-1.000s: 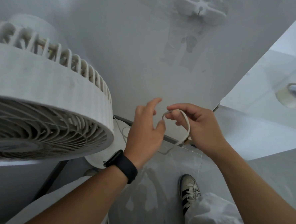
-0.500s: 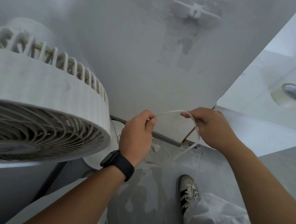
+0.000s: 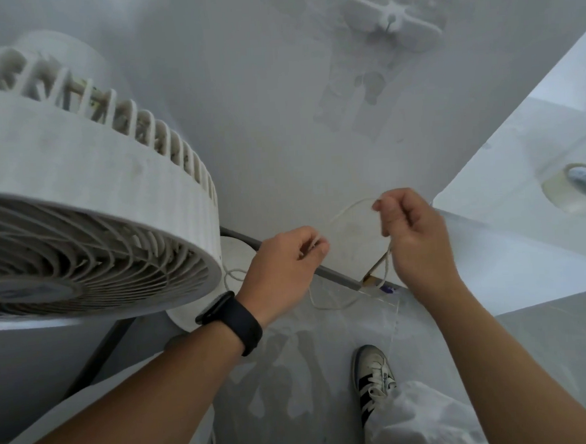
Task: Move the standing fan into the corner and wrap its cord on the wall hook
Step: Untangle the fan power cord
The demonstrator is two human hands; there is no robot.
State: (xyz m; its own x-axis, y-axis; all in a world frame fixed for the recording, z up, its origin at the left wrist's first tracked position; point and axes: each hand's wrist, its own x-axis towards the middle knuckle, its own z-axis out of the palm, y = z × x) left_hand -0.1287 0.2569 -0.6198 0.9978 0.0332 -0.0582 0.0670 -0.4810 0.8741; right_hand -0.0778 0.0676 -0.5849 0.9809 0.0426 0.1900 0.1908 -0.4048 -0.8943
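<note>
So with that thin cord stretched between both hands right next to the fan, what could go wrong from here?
1. The cord trails in loose loops on the floor near the shoe; it could catch underfoot.
2. It runs back to the fan, so a hard pull by the left hand or right hand might tug or tip the fan.
3. The wall hook sits well above the hands; the thin cord could slip off while being wound.

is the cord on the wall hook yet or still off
Still off: the cord arcs between the left hand and right hand, well below the bare wall hook.
</note>
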